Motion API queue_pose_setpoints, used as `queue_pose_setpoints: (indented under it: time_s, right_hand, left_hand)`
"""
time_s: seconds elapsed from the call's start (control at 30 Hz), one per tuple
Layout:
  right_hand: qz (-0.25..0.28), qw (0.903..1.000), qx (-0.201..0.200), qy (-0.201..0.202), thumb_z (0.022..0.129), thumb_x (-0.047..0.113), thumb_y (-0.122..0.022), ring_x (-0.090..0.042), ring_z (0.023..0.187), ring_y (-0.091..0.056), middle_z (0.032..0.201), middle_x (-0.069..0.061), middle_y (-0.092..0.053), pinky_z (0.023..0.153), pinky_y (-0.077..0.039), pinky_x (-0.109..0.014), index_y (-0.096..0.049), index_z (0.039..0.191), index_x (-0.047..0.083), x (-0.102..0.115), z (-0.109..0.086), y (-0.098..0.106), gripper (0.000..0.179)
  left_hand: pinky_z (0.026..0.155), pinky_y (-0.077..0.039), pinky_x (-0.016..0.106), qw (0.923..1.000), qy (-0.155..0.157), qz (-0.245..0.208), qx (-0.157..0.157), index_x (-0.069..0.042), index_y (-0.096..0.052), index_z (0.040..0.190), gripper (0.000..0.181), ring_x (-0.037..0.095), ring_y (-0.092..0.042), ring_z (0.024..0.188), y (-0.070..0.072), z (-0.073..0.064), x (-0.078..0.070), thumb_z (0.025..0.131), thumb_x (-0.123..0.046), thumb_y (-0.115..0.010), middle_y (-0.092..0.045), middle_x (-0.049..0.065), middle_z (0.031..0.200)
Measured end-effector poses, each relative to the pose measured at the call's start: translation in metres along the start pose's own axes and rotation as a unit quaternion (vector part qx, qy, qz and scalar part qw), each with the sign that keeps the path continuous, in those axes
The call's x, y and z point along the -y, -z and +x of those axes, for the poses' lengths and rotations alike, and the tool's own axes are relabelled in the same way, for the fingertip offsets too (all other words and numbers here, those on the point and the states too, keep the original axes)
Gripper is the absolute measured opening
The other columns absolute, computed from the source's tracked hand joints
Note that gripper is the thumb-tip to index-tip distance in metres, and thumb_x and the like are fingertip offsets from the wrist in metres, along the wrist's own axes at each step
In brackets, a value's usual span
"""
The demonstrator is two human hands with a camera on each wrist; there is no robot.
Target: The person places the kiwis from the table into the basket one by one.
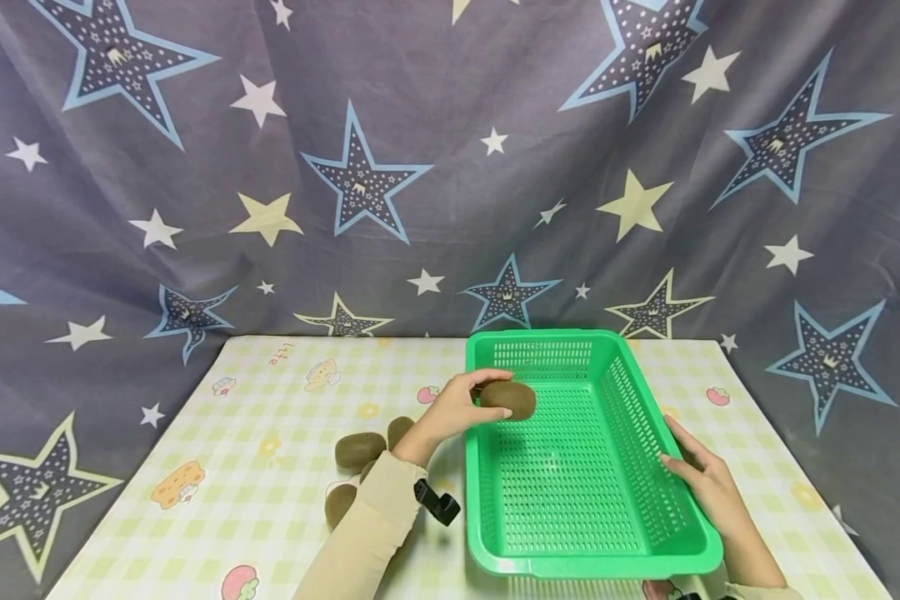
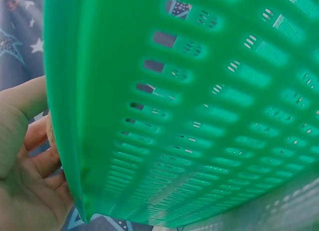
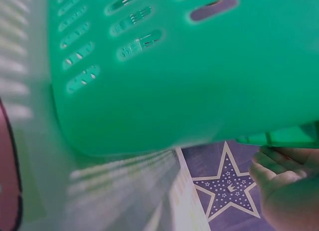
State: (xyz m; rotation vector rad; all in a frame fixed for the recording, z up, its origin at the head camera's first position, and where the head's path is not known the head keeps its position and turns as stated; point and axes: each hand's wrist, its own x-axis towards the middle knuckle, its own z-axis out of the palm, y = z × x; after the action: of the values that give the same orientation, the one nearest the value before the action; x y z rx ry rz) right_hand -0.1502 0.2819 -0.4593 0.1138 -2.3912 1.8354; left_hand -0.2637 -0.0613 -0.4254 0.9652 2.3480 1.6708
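A brown kiwi (image 1: 512,401) is held between the thumb and fingers of my left hand (image 1: 456,407), above the left side of a green plastic basket (image 1: 592,567). In the left wrist view, the basket wall (image 2: 109,51) hides most of that fruit, and the left hand (image 2: 30,156) shows beyond the rim. My right hand (image 1: 708,483) grips the basket's right rim, its thumb over the edge. From the right wrist view, the right hand's fingers (image 3: 271,168) lie under the rim. Several more kiwis (image 1: 360,451) lie on the table left of the basket, partly behind my left forearm.
A pale green checked cloth (image 1: 217,433) with printed pictures covers the table. Behind its far edge hangs a grey curtain (image 1: 435,283) with stars. The basket takes up the table's right-centre part, its far end near the back edge.
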Motion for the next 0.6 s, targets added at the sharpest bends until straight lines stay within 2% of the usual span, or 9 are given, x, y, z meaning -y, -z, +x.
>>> queue_pose_setpoints:
  time_s: [0.07,0.13,0.23,0.33,0.37,0.47,0.53,0.6]
  right_hand:
    - [0.002,1.0000,0.000,0.000,0.096,0.008,-0.053,0.021,0.107,-0.041,0.150,-0.006,-0.026,0.079,-0.043,-0.007,-0.026,0.145,-0.005,0.000,0.000,0.000,0.058]
    - [0.003,1.0000,0.001,0.002,0.096,0.008,-0.053,0.021,0.107,-0.041,0.149,-0.003,-0.027,0.079,-0.043,-0.007,-0.026,0.145,-0.006,0.000,-0.001,-0.001,0.058]
    - [0.008,0.9999,0.002,0.006,0.096,0.007,-0.052,0.020,0.107,-0.043,0.147,0.005,-0.030,0.079,-0.044,-0.008,-0.026,0.145,-0.006,-0.001,-0.002,-0.001,0.057]
    - [0.009,0.9999,0.001,0.009,0.096,0.006,-0.052,0.019,0.107,-0.044,0.145,0.009,-0.031,0.078,-0.045,-0.008,-0.026,0.145,-0.006,-0.001,-0.002,-0.001,0.057]
    - [0.007,0.9999,0.002,0.009,0.096,0.007,-0.052,0.019,0.107,-0.043,0.147,0.007,-0.030,0.078,-0.045,-0.008,-0.026,0.144,-0.007,-0.001,-0.002,-0.001,0.057]
    - [-0.004,1.0000,0.001,0.006,0.096,0.007,-0.052,0.021,0.108,-0.041,0.151,-0.008,-0.025,0.080,-0.043,-0.007,-0.026,0.144,-0.007,0.000,-0.002,-0.001,0.057]
    - [-0.010,0.9999,0.002,0.003,0.096,0.008,-0.052,0.023,0.107,-0.039,0.150,-0.022,-0.021,0.080,-0.043,-0.006,-0.025,0.145,-0.007,0.001,-0.001,-0.001,0.058]
    - [-0.014,0.9999,0.003,0.000,0.096,0.009,-0.052,0.022,0.106,-0.040,0.148,-0.028,-0.020,0.079,-0.044,-0.007,-0.025,0.145,-0.006,0.002,0.000,0.000,0.058]
  left_hand:
    - [0.087,-0.048,0.038,1.0000,-0.005,-0.003,-0.001,-0.002,-0.057,0.127,0.048,0.027,-0.057,0.104,0.000,-0.001,-0.004,0.082,-0.005,-0.071,-0.058,0.015,0.126]
    - [0.090,-0.047,0.036,1.0000,-0.007,-0.005,-0.004,0.001,-0.056,0.126,0.046,0.029,-0.057,0.106,0.001,-0.003,-0.008,0.082,0.000,-0.069,-0.059,0.016,0.124]
    - [0.092,-0.046,0.038,0.9999,-0.007,-0.011,-0.004,0.006,-0.056,0.124,0.044,0.033,-0.057,0.107,0.003,-0.008,-0.022,0.081,0.006,-0.066,-0.059,0.020,0.122]
    - [0.092,-0.046,0.039,0.9999,-0.011,-0.009,-0.002,0.005,-0.057,0.123,0.042,0.033,-0.057,0.106,0.005,-0.012,-0.026,0.082,0.006,-0.066,-0.060,0.020,0.122]
    - [0.092,-0.046,0.043,0.9999,-0.012,-0.008,-0.001,0.006,-0.056,0.123,0.041,0.035,-0.057,0.106,0.006,-0.013,-0.028,0.083,0.005,-0.066,-0.059,0.021,0.122]
    - [0.093,-0.045,0.047,0.9999,-0.011,-0.002,-0.005,0.003,-0.056,0.124,0.041,0.033,-0.057,0.107,0.009,-0.015,-0.019,0.084,0.003,-0.066,-0.059,0.019,0.123]
    - [0.092,-0.045,0.047,0.9999,-0.005,0.006,-0.012,0.000,-0.058,0.124,0.041,0.030,-0.058,0.106,0.012,-0.017,-0.012,0.084,0.000,-0.067,-0.060,0.017,0.121]
    - [0.093,-0.046,0.046,0.9998,0.000,0.006,-0.018,-0.003,-0.058,0.124,0.041,0.029,-0.058,0.106,0.016,-0.019,-0.006,0.084,-0.002,-0.069,-0.061,0.014,0.121]
